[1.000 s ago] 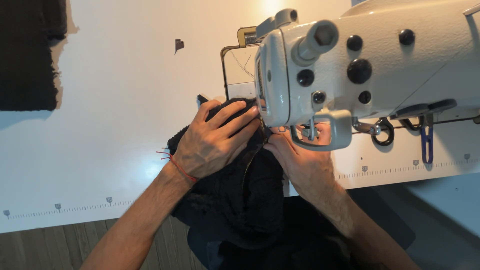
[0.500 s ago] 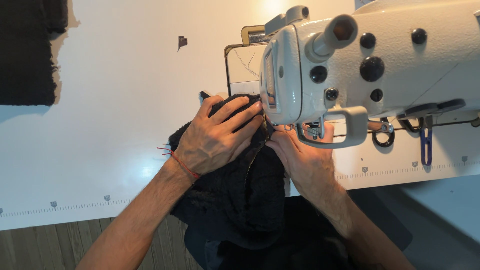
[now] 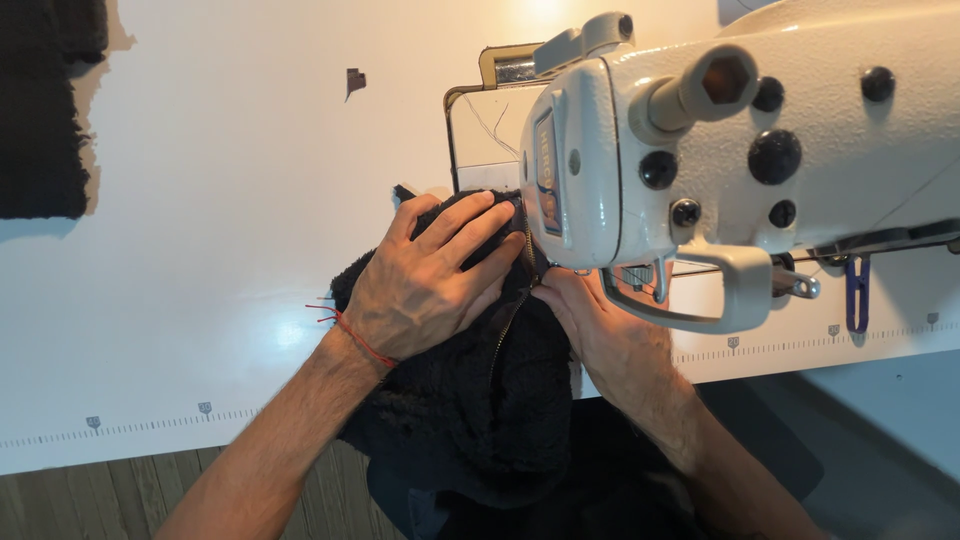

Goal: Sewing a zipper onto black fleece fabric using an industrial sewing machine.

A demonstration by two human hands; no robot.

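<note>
On the white table [image 3: 200, 180], just near of the sewing machine [image 3: 760, 150], lies a bundle of black fuzzy fabric [image 3: 470, 400] with a zipper [image 3: 510, 320] running along its middle. The fabric spills over the near edge of the table toward the person.

The left hand [image 3: 420, 285] lies flat on the far left part of the fabric, palm down, fingers spread and stretched toward the machine head. It grips nothing; it only presses the cloth against the table. The fingertips [image 3: 485, 205] reach the far edge of the fabric, just beside the left face of the machine. A thin red string [image 3: 350, 335] circles the wrist.

The right hand [image 3: 600, 325] rests on the right side of the fabric, just beside the zipper, partly tucked under the machine head. Its fingers point left toward the zipper line and appear to press or pinch the cloth there, but the machine hides enough that the exact hold cannot be told.

At the far left of the table lies another piece of dark fabric [image 3: 45, 110], well apart from the hands. A small dark scrap [image 3: 354, 80] lies on the table farther off.
</note>
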